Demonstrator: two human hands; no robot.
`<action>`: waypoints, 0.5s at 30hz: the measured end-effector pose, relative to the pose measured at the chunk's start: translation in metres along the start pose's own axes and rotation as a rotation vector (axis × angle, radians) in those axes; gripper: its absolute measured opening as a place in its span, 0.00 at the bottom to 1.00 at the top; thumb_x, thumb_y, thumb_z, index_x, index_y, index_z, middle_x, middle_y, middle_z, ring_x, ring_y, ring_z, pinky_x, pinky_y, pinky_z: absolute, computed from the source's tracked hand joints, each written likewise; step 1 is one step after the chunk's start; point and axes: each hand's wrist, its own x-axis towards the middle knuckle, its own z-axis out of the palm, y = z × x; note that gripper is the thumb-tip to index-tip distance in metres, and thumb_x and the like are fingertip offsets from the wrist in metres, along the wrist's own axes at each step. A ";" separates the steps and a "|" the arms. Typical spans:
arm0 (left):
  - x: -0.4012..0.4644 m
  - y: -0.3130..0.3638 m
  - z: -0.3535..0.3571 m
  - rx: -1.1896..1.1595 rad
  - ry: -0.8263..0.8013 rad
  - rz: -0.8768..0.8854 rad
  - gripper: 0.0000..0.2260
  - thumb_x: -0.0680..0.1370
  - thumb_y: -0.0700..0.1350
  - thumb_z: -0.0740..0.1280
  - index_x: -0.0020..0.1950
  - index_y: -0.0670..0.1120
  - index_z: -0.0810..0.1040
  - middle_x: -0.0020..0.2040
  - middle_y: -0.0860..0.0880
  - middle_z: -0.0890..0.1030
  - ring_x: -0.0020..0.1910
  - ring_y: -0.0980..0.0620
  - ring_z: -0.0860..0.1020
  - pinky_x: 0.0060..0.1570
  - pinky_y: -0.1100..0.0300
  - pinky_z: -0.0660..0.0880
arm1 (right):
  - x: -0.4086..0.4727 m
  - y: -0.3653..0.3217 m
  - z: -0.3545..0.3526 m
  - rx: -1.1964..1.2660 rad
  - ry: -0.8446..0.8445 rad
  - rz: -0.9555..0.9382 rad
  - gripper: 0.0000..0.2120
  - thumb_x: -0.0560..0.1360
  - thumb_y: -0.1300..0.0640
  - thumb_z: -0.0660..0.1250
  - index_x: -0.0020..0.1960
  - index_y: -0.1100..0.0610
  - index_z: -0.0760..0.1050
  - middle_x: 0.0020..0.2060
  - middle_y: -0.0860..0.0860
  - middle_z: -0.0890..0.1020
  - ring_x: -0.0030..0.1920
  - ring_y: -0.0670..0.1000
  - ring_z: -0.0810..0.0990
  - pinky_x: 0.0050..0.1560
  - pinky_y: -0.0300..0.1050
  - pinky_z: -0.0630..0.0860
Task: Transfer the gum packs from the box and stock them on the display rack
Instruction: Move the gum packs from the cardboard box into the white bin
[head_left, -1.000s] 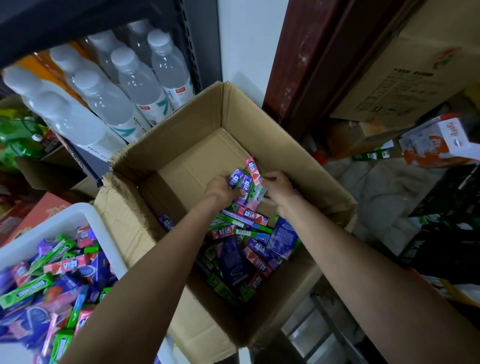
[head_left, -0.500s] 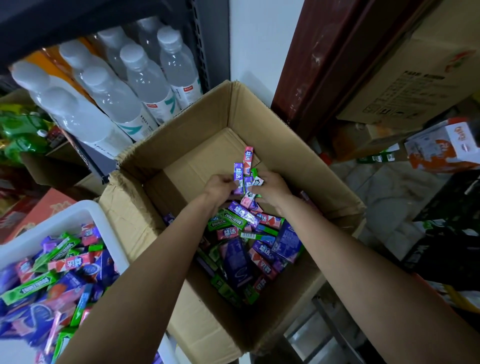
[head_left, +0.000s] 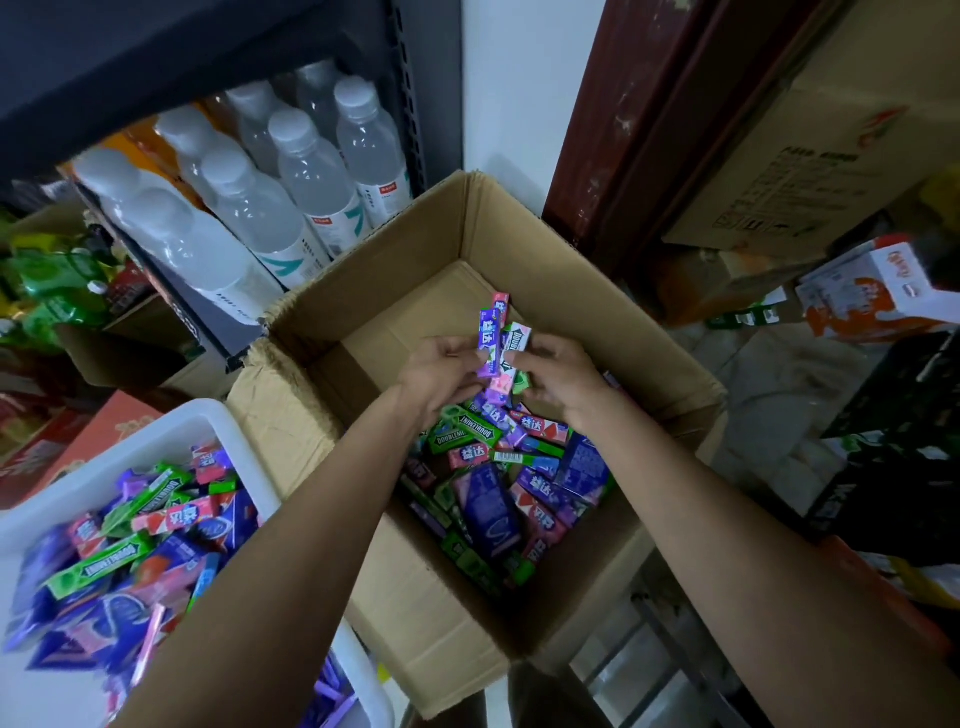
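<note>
A brown corrugated cardboard box (head_left: 540, 249) with its flaps folded open fills the middle of the view; its left flap is crumpled and rough along the edge, and its near wall is partly covered by both forearms. To the left, a smooth white plastic bin (head_left: 161, 436) with rounded corners is cut off by the frame edge and blurred, heaped with slim rectangular packs in green, pink, purple and blue. Behind the box, clear plastic water bottles (head_left: 291, 171) with white caps lie stacked on a dark metal shelf. On the right stand a dark red-brown wooden door frame (head_left: 649, 114) and further cardboard cartons, their print too small to read.

The loose pile of glossy gum packs (head_left: 509, 483) lies on the near right of the box floor, some flat, some on edge; the far floor is bare cardboard. Above the pile, the left hand (head_left: 441, 369) and the right hand (head_left: 561, 371) both curl their fingers around one small upright bundle of gum packs (head_left: 496, 343), purple, pink and white-green. How many packs the bundle holds is hard to tell, since its lower ends are hidden between the hands.
</note>
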 end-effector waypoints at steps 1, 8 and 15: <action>-0.008 0.002 -0.003 -0.023 -0.016 0.040 0.12 0.79 0.39 0.64 0.62 0.40 0.75 0.43 0.47 0.82 0.37 0.56 0.80 0.40 0.66 0.78 | -0.008 -0.003 0.001 0.007 0.000 -0.032 0.04 0.76 0.61 0.66 0.50 0.56 0.76 0.43 0.50 0.80 0.40 0.46 0.77 0.32 0.37 0.70; -0.086 0.005 -0.029 -0.070 -0.013 0.290 0.14 0.78 0.36 0.65 0.63 0.38 0.74 0.45 0.47 0.83 0.40 0.54 0.81 0.47 0.62 0.79 | -0.079 -0.020 0.031 0.041 -0.056 -0.241 0.07 0.76 0.61 0.66 0.52 0.53 0.77 0.44 0.50 0.80 0.40 0.45 0.76 0.35 0.37 0.70; -0.188 -0.035 -0.072 -0.142 0.119 0.334 0.09 0.78 0.39 0.65 0.58 0.42 0.75 0.42 0.47 0.83 0.38 0.53 0.82 0.40 0.61 0.80 | -0.154 -0.003 0.090 -0.025 -0.223 -0.342 0.08 0.76 0.63 0.64 0.54 0.56 0.76 0.42 0.50 0.81 0.39 0.44 0.76 0.32 0.35 0.68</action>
